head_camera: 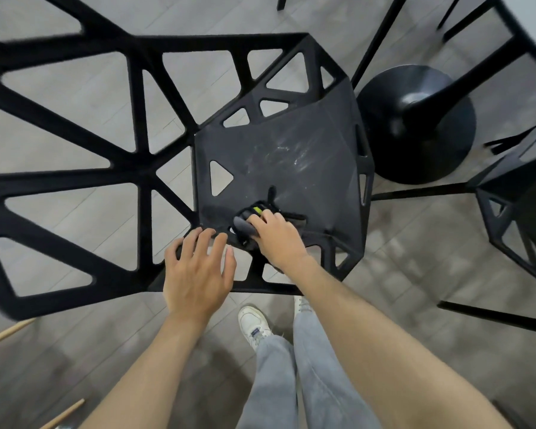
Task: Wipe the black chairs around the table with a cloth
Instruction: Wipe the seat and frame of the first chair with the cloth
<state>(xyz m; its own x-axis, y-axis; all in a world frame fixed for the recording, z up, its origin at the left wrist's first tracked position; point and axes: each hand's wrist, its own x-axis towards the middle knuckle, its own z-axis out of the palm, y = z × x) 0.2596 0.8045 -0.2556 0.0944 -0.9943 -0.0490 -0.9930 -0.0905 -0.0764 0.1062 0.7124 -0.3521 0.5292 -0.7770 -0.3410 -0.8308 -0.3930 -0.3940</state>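
1. The right hand covers most of the dark cloth; its shape cannot be told.
2. The chair back, left of the left hand, is blurred and cut off.
3. Right of the hands, a second chair is cropped.

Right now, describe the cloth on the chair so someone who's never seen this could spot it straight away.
Start at the black chair with the triangular cut-outs, right in front of the person. On its seat, at the near edge, the right hand grips a bunched dark cloth. Its grey fold and small yellow-green patch set it apart from the all-black seat; the left hand beside it holds nothing.
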